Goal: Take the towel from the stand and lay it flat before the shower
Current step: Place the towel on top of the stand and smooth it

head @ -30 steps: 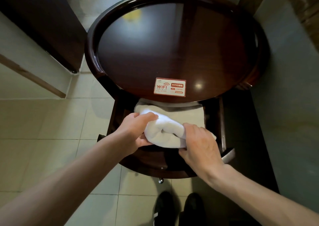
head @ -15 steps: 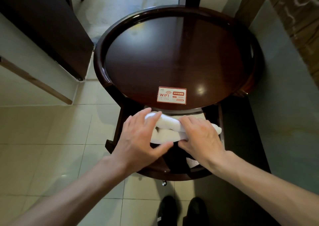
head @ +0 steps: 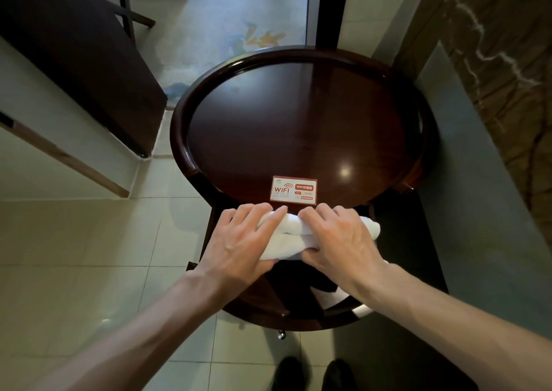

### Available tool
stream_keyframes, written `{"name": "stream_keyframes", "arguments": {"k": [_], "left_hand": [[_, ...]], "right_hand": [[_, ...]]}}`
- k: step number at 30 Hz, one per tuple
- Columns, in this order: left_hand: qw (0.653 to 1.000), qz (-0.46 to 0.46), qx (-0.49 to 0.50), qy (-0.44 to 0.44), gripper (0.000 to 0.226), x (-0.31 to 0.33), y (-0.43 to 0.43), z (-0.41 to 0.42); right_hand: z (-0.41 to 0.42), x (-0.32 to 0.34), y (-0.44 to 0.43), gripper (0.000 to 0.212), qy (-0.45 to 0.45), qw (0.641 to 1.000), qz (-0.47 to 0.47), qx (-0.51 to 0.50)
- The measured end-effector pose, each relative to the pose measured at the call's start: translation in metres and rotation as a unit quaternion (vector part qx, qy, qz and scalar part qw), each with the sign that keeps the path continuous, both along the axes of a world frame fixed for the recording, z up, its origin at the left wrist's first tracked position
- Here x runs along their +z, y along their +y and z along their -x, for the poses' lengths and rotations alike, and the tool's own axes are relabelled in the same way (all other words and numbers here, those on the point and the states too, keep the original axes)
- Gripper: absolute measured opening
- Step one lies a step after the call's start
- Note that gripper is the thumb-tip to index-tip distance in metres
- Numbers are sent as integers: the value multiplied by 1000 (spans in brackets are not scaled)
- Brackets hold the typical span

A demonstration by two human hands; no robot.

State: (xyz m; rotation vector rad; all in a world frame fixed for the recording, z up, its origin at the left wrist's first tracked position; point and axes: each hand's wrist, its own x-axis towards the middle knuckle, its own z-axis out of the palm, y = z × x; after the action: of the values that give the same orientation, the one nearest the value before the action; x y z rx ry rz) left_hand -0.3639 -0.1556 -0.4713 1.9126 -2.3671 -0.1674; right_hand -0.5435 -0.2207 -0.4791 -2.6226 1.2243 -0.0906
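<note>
Folded white cloth towel (head: 294, 236) held at the near edge of the round dark wooden stand (head: 304, 127). Left hand (head: 243, 241) and right hand (head: 340, 241) both closed around it, covering its middle; towel's underside hidden.

We see a dim, warm-lit room. A small round glare spot sits on the polished top of the stand (head: 304, 127) toward four o'clock, with a pale vertical streak of reflection at twelve. The white towel (head: 294, 235) is the brightest area. Dark shadow pools under the stand. Straight lines bow at the edges from wide-angle distortion, and corners look soft.
</note>
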Motion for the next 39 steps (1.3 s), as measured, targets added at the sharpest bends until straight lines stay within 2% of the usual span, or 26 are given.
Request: {"name": "stream_keyframes", "arguments": {"k": [12, 22, 26, 32, 39], "left_hand": [[999, 36, 4, 19, 74, 81, -37, -13], [997, 79, 2, 10, 71, 148, -92, -23], [994, 112, 8, -9, 75, 163, -123, -27], [988, 144, 29, -47, 78, 159, -170, -22], [991, 76, 59, -89, 81, 87, -172, 0]], "right_hand": [[-14, 91, -36, 34, 45, 999, 20, 15], [-21, 163, -88, 34, 34, 998, 40, 24], [-24, 180, -117, 36, 25, 996, 80, 21], [-36, 166, -166, 37, 47, 986, 161, 5], [-28, 88, -160, 34, 78, 976, 200, -23]]}}
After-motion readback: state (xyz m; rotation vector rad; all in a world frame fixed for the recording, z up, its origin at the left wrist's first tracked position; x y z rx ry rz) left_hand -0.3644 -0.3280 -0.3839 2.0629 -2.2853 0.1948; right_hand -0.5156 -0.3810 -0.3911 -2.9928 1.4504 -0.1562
